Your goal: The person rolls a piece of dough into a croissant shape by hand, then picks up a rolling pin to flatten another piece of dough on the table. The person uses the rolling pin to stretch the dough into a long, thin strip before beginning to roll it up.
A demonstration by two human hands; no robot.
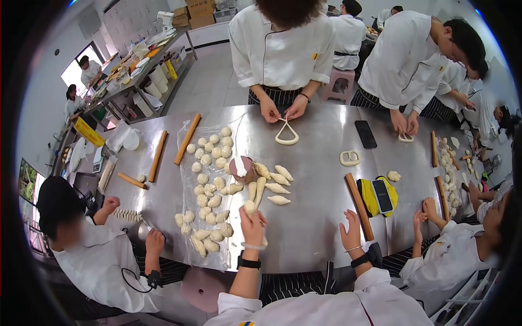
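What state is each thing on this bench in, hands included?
Left hand: closed on a dough piece
Right hand: open, empty
Nearby rolling pin: lying untouched
Black phone: flat, screen dark
Pretzel-shaped dough: twisted, lying flat
Dough strand opposite: looped, ends held
Dough balls: rounded, grouped

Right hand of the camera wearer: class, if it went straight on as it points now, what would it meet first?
Most likely the wooden rolling pin, which slants across the way just ahead of the right hand. The hand's height is unclear, so it might pass over instead.
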